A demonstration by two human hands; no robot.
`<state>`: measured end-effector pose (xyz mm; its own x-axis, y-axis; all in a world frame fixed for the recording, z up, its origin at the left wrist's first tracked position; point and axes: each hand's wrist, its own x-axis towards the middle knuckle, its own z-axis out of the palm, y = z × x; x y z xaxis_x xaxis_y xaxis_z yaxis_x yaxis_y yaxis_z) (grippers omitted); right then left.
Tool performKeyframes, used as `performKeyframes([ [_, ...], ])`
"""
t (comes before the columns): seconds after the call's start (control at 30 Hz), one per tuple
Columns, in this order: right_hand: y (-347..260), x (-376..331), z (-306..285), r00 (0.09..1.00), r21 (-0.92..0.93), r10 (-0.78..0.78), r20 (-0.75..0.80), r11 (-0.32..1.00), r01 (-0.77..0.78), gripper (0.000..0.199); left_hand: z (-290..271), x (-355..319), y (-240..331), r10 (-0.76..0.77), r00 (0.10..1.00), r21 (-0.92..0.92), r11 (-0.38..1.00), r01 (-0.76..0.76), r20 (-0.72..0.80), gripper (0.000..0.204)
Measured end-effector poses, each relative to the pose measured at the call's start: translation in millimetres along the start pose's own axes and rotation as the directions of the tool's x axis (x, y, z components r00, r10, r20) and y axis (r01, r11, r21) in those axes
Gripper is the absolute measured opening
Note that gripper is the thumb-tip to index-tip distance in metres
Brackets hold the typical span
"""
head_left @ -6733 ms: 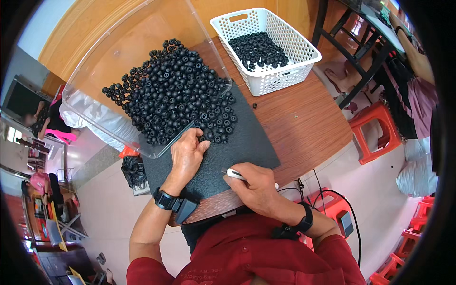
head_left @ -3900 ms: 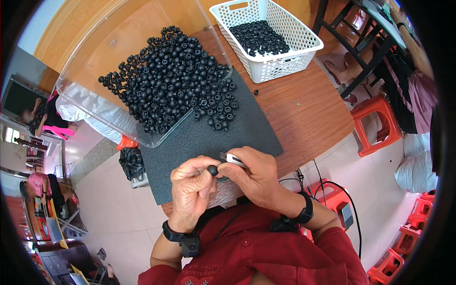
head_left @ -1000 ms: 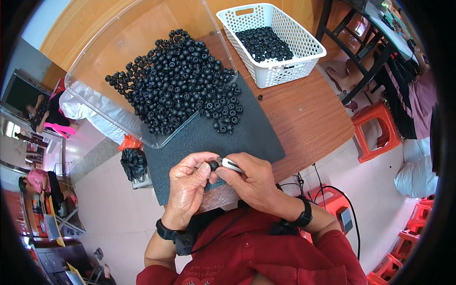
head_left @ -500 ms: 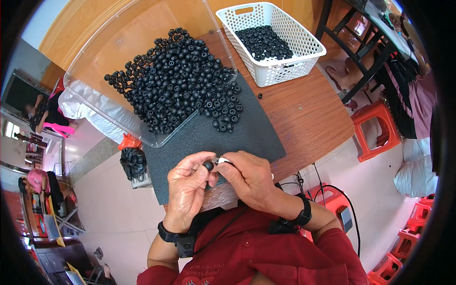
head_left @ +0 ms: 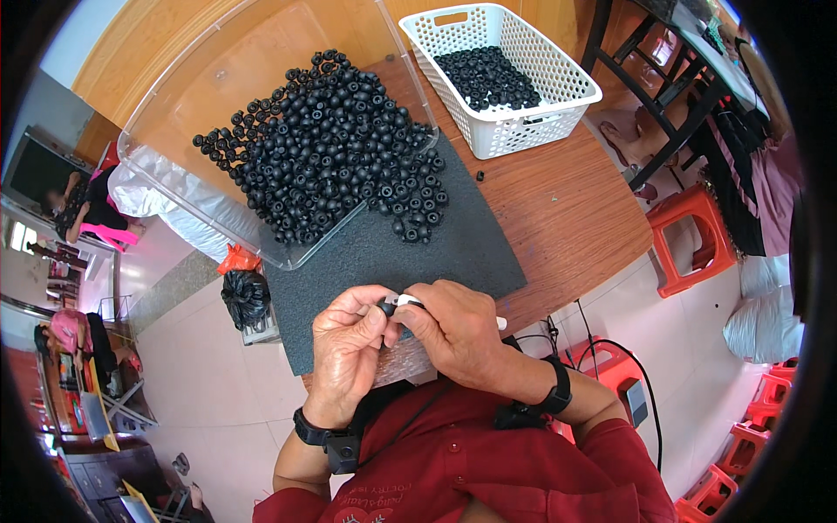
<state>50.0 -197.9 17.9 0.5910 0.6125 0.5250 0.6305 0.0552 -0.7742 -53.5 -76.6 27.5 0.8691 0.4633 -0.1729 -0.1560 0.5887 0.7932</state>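
While my left hand (head_left: 349, 349) pinches a small black rubber piece (head_left: 387, 308) between thumb and fingertips, my right hand (head_left: 449, 327) meets it just beside, fingers curled around a white pen-like tool (head_left: 408, 301) touching that piece. Beyond both hands I see the dark mat (head_left: 392, 253), then the black heap (head_left: 327, 157) in a clear tray (head_left: 174, 174), and further right a white basket (head_left: 558, 83).

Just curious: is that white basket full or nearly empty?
Nearly empty: the white basket holds only a shallow layer of black pieces.
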Motion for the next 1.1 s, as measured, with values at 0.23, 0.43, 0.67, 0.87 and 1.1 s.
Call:
performKeyframes([
  [0.23,2.0,-1.1,1.5,0.998,-0.058,-0.058,-0.02,0.997,0.056,0.02,0.6,-1.9,-0.2,0.036,0.999,0.054,0.998,-0.036,-0.005,0.021],
  [0.43,0.9,-1.6,0.8,0.99,-0.127,-0.128,-0.05,0.984,0.121,0.026,1.5,-4.1,-0.2,0.034,0.999,0.073,0.997,-0.031,-0.031,0.023],
  [0.67,2.5,-3.0,-1.6,0.968,-0.255,-0.246,-0.058,0.941,0.224,0.026,3.7,-7.0,-0.9,-0.008,0.998,0.013,1.0,0.009,-0.058,0.025],
  [0.87,2.0,-5.5,-1.4,0.951,-0.28,-0.308,-0.017,0.915,0.291,0.024,3.4,-9.5,-3.0,-0.07,0.995,-0.045,0.997,0.067,-0.071,0.023],
  [1.1,11.0,-10.7,-0.2,0.988,-0.054,-0.124,-0.093,0.991,0.119,0.021,4.9,-4.9,-6.8,0.017,1.0,-0.08,0.997,-0.019,-0.023,0.02],
])
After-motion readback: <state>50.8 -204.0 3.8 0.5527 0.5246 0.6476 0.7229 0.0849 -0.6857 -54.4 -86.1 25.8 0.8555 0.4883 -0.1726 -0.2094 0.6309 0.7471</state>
